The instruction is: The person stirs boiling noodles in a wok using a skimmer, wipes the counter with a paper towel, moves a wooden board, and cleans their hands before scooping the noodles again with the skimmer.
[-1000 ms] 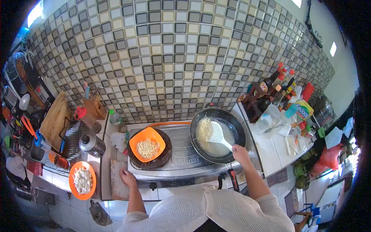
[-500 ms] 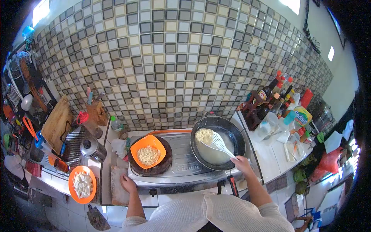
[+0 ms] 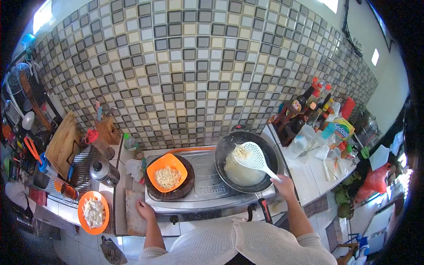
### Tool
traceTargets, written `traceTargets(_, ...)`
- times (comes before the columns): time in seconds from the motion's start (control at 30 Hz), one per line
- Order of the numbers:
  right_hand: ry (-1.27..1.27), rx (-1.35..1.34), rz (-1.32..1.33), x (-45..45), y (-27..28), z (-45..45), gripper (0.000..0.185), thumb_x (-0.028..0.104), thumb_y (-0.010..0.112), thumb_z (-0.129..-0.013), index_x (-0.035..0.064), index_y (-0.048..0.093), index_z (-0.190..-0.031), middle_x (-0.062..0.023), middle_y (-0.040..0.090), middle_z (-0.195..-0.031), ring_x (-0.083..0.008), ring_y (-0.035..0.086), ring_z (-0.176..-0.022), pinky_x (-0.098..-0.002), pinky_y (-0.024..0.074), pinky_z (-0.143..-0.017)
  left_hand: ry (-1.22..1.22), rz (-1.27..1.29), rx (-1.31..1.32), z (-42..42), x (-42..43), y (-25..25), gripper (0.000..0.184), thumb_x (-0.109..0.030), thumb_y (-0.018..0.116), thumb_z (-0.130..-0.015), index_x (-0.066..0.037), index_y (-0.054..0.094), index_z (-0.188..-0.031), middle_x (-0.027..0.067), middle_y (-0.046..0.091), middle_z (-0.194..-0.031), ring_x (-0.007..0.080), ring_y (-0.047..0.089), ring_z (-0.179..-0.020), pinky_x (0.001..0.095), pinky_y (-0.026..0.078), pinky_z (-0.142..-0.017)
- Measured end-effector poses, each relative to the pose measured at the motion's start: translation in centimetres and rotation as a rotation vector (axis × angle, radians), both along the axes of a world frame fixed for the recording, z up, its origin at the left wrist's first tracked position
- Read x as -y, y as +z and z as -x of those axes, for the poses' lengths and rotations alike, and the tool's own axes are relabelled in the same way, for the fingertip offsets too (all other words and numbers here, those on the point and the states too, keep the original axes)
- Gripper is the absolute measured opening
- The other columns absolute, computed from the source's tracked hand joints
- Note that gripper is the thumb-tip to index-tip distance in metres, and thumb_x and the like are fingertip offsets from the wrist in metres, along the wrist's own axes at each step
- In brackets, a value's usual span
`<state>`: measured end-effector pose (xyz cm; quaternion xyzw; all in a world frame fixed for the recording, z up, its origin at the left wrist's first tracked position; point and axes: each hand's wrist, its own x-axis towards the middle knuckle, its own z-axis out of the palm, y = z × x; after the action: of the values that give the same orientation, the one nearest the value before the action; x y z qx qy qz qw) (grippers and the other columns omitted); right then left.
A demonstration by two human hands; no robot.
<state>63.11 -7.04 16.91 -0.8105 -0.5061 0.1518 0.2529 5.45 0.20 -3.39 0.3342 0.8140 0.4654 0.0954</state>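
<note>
My right hand [image 3: 283, 184] is closed around the handle of a white slotted spoon [image 3: 252, 157]. Its perforated head is over the black frying pan [image 3: 221, 170], which holds cloudy liquid [image 3: 245, 176]. Pale noodles [image 3: 240, 153] show at the left side of the spoon head, partly hidden by it. My left hand [image 3: 145, 210] rests beside the stove's front left corner, on a worn board [image 3: 134, 221], fingers loosely bent and holding nothing visible. An orange bowl [image 3: 154, 170] with noodles [image 3: 168, 178] stands on the left burner.
An orange plate [image 3: 106, 207] of white pieces lies at the left counter edge, below a metal canister [image 3: 104, 171]. A wooden cutting board [image 3: 62, 139] leans behind a rack. Bottles [image 3: 297, 108] and plastic containers [image 3: 304, 137] crowd the right counter. The pan's handle [image 3: 265, 210] points toward me.
The slotted spoon has shifted and turned, its head now more over the pan's upper middle. The noodle clump has dropped off the spoon's front and spread into the liquid. My left hand stays put.
</note>
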Motion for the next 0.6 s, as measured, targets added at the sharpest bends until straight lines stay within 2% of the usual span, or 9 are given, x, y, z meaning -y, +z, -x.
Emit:
traceTargets(0.03,-0.015,0.007,0.004,0.0,0.2,0.0,0.035,0.04,0.064,-0.077,0.0108,0.066,-0.095,-0.0153,0.065,-0.081,-0.0329,0.062,-0.077,-0.0397,0.0467,-0.067,0.001,0.024,0.01,0.0,0.0,0.0,0.028,-0.019,0.044,-0.09,0.0,0.058,-0.106,0.0176,0.058,-0.108,0.0331,0.053,-0.101,0.0379,0.04,-0.09)
traceTargets(0.17,-0.064,0.023,-0.015,-0.5,0.2,0.9,0.035,0.039,0.063,-0.077,0.0123,0.065,-0.099,-0.015,0.065,-0.082,-0.0325,0.063,-0.079,-0.0396,0.0477,-0.069,0.014,0.017,0.014,-0.6,0.1,1.0,0.029,-0.02,0.044,-0.09,0.0,0.058,-0.107,0.0171,0.058,-0.109,0.0327,0.052,-0.103,0.0376,0.04,-0.091)
traceTargets(0.23,-0.015,0.186,0.034,-0.8,2.3,2.4,0.033,0.037,0.063,-0.077,0.014,0.065,-0.101,-0.0148,0.065,-0.083,-0.0328,0.063,-0.078,-0.0408,0.0485,-0.069,0.014,0.033,0.011,-0.6,0.2,1.1,0.03,-0.02,0.044,-0.09,0.0,0.058,-0.107,0.0173,0.058,-0.109,0.0328,0.052,-0.103,0.0379,0.039,-0.092)
traceTargets(0.37,-0.015,0.347,-0.028,-1.6,1.8,1.7,0.033,0.034,0.061,-0.079,0.0166,0.063,-0.106,-0.0147,0.065,-0.081,-0.0324,0.063,-0.075,-0.0427,0.0487,-0.068,-0.004,0.009,-0.016,0.1,0.0,-0.2,0.03,-0.02,0.044,-0.09,0.001,0.058,-0.107,0.0179,0.057,-0.109,0.033,0.052,-0.103,0.0384,0.039,-0.091)
traceTargets(0.53,0.0,0.533,0.12,-2.3,2.2,0.1,0.035,0.031,0.057,-0.082,0.02,0.057,-0.116,-0.0156,0.064,-0.079,-0.0323,0.063,-0.075,-0.0442,0.0486,-0.067,0.02,0.019,-0.005,-0.6,0.2,1.1,0.029,-0.02,0.044,-0.089,0.0,0.059,-0.105,0.0183,0.057,-0.108,0.0332,0.052,-0.102,0.039,0.039,-0.091)
traceTargets(0.6,-0.005,0.474,0.154,-2.4,1.7,0.3,0.034,0.03,0.059,-0.081,0.0193,0.059,-0.113,-0.0152,0.065,-0.081,-0.0322,0.063,-0.076,-0.0428,0.0485,-0.068,0.017,0.014,0.003,-0.4,0.1,0.7,0.029,-0.019,0.044,-0.089,0.0,0.059,-0.105,0.0181,0.057,-0.108,0.033,0.052,-0.102,0.0387,0.039,-0.091)
